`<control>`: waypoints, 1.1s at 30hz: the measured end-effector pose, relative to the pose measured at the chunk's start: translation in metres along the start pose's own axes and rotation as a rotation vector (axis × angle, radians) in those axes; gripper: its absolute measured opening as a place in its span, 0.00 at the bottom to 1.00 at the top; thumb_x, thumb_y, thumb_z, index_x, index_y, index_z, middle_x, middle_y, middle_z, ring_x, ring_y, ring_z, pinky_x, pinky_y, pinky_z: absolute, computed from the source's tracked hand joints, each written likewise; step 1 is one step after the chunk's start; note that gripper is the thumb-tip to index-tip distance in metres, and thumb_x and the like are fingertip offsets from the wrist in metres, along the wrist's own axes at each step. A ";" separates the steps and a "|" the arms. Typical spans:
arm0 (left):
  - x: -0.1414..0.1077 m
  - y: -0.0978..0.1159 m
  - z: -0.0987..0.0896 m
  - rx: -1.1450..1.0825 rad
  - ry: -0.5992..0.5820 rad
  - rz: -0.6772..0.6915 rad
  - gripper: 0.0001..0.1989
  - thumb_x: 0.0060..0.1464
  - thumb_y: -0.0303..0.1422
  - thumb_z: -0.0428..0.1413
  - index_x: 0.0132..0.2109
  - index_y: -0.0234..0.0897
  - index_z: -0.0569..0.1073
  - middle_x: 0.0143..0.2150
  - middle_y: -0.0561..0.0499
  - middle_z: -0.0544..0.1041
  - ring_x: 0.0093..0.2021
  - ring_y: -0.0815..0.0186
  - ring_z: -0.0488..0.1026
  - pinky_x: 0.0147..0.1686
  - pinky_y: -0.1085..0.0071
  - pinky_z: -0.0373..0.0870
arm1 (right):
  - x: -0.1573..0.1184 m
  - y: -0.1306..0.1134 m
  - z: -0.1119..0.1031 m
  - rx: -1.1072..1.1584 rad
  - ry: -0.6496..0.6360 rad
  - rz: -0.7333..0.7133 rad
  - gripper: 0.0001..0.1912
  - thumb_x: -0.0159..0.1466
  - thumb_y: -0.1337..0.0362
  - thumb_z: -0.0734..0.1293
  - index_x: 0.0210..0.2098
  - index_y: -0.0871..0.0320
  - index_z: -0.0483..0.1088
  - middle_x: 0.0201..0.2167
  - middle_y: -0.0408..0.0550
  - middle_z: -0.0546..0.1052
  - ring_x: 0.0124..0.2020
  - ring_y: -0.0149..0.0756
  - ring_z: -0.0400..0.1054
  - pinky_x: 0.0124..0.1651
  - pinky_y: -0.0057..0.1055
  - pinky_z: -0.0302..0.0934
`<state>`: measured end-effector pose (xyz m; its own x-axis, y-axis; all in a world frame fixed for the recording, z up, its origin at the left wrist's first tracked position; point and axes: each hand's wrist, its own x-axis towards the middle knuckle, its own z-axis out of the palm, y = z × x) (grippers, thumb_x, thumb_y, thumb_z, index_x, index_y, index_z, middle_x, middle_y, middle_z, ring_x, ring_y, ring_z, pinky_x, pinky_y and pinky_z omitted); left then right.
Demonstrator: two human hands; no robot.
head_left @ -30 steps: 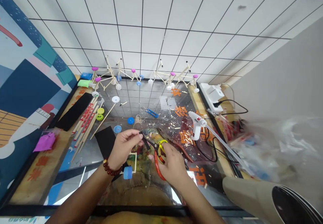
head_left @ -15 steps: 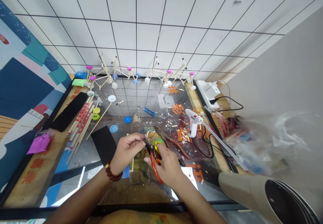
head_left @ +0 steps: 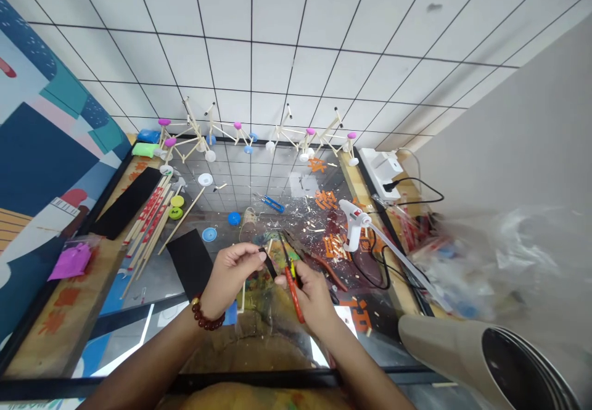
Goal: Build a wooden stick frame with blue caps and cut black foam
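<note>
My left hand [head_left: 234, 277], wearing a beaded bracelet, pinches one end of a narrow black strip [head_left: 269, 266] between thumb and fingers. The strip slants down towards my right thumb; whether the two touch I cannot tell. Scissors [head_left: 295, 297] with red and yellow handles are gripped in my right hand [head_left: 312, 299], their thin dark blades pointing away from me beside the strip. A larger black sheet [head_left: 190, 262] lies to the left of my left hand. Just beyond the scissors, pliers [head_left: 324, 265] with reddish handles rest on the table.
A white glue gun [head_left: 355, 222] with its cord stands at the right, near a power strip [head_left: 382, 169]. Wooden sticks [head_left: 150, 228] and another black sheet [head_left: 132, 203] lie left. Stick models [head_left: 198, 142] line the wall. A blue cutter [head_left: 272, 203] lies mid-table among scraps.
The scissors have come away from the black strip and swung to the right, blades now pointing forward. The strip shows in full from my left fingers, which have hardly moved.
</note>
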<state>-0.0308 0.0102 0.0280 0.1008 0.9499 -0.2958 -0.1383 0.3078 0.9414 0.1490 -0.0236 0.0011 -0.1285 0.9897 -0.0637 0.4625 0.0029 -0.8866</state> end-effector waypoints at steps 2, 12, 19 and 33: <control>0.001 0.000 -0.001 -0.086 0.021 -0.077 0.10 0.48 0.38 0.64 0.29 0.34 0.77 0.24 0.50 0.77 0.24 0.70 0.71 0.28 0.74 0.67 | 0.002 0.000 -0.003 0.146 0.052 0.046 0.18 0.61 0.49 0.66 0.29 0.58 0.67 0.24 0.42 0.70 0.26 0.32 0.62 0.30 0.26 0.57; -0.002 0.004 0.005 -0.141 -0.021 -0.115 0.12 0.44 0.38 0.66 0.27 0.32 0.75 0.19 0.50 0.75 0.19 0.71 0.70 0.22 0.77 0.65 | 0.002 -0.009 0.012 0.461 -0.052 0.123 0.16 0.57 0.51 0.70 0.27 0.59 0.69 0.20 0.39 0.63 0.22 0.27 0.53 0.25 0.25 0.51; -0.001 0.005 0.003 -0.214 0.008 -0.123 0.10 0.46 0.36 0.64 0.27 0.33 0.74 0.21 0.52 0.74 0.21 0.72 0.69 0.23 0.76 0.66 | -0.001 -0.004 0.013 0.530 -0.088 0.154 0.17 0.59 0.50 0.68 0.26 0.58 0.65 0.17 0.36 0.58 0.18 0.25 0.49 0.22 0.25 0.45; -0.003 -0.002 0.008 -0.320 -0.049 -0.202 0.15 0.41 0.34 0.68 0.37 0.34 0.77 0.24 0.52 0.76 0.23 0.72 0.72 0.24 0.76 0.70 | -0.004 -0.004 0.016 0.570 -0.087 0.135 0.17 0.61 0.50 0.67 0.28 0.57 0.66 0.17 0.36 0.59 0.18 0.26 0.50 0.23 0.26 0.45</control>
<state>-0.0228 0.0062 0.0278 0.2033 0.8669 -0.4552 -0.4104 0.4975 0.7642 0.1336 -0.0293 -0.0020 -0.1839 0.9604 -0.2093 -0.0618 -0.2238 -0.9727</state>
